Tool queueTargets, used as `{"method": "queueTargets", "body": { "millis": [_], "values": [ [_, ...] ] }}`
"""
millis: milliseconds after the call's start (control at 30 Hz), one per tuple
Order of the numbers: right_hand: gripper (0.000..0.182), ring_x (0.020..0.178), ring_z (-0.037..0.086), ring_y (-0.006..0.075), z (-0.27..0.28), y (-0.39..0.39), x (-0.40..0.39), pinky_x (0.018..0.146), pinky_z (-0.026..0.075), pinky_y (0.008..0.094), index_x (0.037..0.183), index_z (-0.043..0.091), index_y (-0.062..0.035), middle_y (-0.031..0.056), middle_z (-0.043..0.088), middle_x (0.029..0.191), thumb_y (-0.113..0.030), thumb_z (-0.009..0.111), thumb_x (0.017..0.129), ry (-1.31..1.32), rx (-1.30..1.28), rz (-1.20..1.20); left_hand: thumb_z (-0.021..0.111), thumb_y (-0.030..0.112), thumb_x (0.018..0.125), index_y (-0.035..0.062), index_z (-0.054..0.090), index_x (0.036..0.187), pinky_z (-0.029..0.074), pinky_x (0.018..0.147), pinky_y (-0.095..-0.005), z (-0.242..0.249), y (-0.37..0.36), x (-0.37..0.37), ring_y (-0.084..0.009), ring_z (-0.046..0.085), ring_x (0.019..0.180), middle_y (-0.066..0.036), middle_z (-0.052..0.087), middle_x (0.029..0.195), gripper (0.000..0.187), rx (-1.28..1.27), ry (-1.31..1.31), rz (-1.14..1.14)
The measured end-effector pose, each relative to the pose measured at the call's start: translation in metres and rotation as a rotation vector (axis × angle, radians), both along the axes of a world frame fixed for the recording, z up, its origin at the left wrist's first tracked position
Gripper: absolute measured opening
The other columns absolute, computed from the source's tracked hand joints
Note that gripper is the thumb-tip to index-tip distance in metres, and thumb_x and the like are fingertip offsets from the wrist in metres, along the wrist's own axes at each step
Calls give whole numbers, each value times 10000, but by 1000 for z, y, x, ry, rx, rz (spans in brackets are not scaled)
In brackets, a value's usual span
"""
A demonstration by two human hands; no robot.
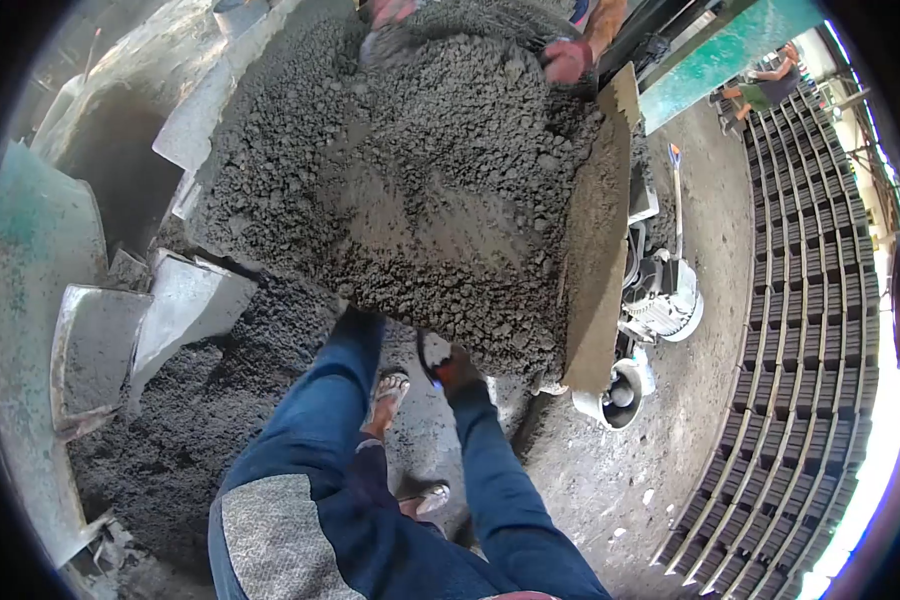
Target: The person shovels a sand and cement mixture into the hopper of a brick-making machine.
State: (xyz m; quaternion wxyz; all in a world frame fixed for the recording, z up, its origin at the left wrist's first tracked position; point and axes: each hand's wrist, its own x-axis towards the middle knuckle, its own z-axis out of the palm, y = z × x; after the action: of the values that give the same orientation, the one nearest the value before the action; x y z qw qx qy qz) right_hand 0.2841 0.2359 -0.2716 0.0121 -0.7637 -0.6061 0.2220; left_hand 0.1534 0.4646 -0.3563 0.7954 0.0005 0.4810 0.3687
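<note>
A heap of damp grey concrete mix (440, 210) fills a wide tray in front of me, its middle scraped flatter than its lumpy sides. My right hand (457, 372), dark at the end of a blue sleeve, is closed round a dark curved handle (428, 352) with a blue spot, just below the tray's near edge. What the handle belongs to is hidden. The left sleeve (355, 335) reaches up to the same edge, and my left hand is hidden there against the mix. Across the heap are another person's hands, one in a reddish glove (567, 61).
Loose mix (200, 430) covers the floor at left, beside bent metal plates (190, 310). A tan board (598, 270) walls the tray's right side. Beyond it are a motor (665, 305), a white bucket (615, 405) and a long-handled tool (678, 200). Racks of dark blocks (800, 330) line the right.
</note>
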Motion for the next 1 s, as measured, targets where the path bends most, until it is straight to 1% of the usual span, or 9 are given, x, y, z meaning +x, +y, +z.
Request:
{"method": "queueTargets", "body": {
  "millis": [133,233,300,433,600,633,733,867,1000],
  "values": [
    [281,974,652,268,59,-64,55,895,520,397,1148,649,-73,96,703,1038,-270,598,953,-45,-329,61,637,184,896,70,589,906,566,736,-536,2,-65,57,-309,622,693,-125,586,760,124,-41,-27,-80],
    [349,907,655,238,37,-138,86,805,531,378,1147,648,-69,111,675,970,-280,692,873,1372,45,-1270,643,175,887,66,586,897,568,729,-543,29,-119,88,-312,621,683,-127,580,757,124,-62,-73,-154],
    [333,812,649,180,45,-183,94,717,538,349,1101,651,-59,85,652,870,-282,724,864,1515,131,-1426,647,169,881,63,584,891,570,725,-548,41,-157,103,-314,620,677,-129,576,755,124,-79,-102,-213],
    [199,655,639,191,136,-235,54,612,527,354,936,664,-79,41,663,769,-251,747,879,895,317,-1157,654,157,868,57,581,880,572,716,-558,90,-234,92,-317,618,665,-133,567,751,125,-122,-213,-284],
    [293,639,610,289,227,-307,-23,627,498,399,809,664,-73,96,637,720,-350,684,899,539,495,-165,612,248,880,29,496,924,532,727,-539,121,-271,15,-324,544,645,-145,514,731,252,-596,-55,-420],
    [268,763,616,343,232,-328,-47,685,500,427,754,692,-85,98,643,705,-332,700,859,688,526,-242,605,264,884,33,488,904,532,726,-531,94,-296,4,-318,536,627,-147,505,712,260,-489,56,-459],
    [217,832,628,323,204,-405,-99,729,504,432,779,719,-91,83,654,717,-298,697,841,161,696,-438,600,305,897,66,482,837,535,715,-494,51,-399,-21,-297,509,564,-113,473,603,273,-273,218,-568],
    [330,893,662,328,165,-542,-158,759,559,450,1162,662,-51,126,660,966,-56,698,833,1197,741,-1882,581,325,933,109,479,713,502,652,-485,18,-521,-34,-269,507,561,-73,464,550,325,-496,60,-699],
    [202,629,601,196,113,-660,-213,593,544,352,1051,658,-19,51,574,753,-20,657,849,1469,534,-2307,608,343,899,109,508,672,524,775,-457,13,-642,-66,-258,554,565,-58,558,616,341,-607,79,-776]
  ]
}}
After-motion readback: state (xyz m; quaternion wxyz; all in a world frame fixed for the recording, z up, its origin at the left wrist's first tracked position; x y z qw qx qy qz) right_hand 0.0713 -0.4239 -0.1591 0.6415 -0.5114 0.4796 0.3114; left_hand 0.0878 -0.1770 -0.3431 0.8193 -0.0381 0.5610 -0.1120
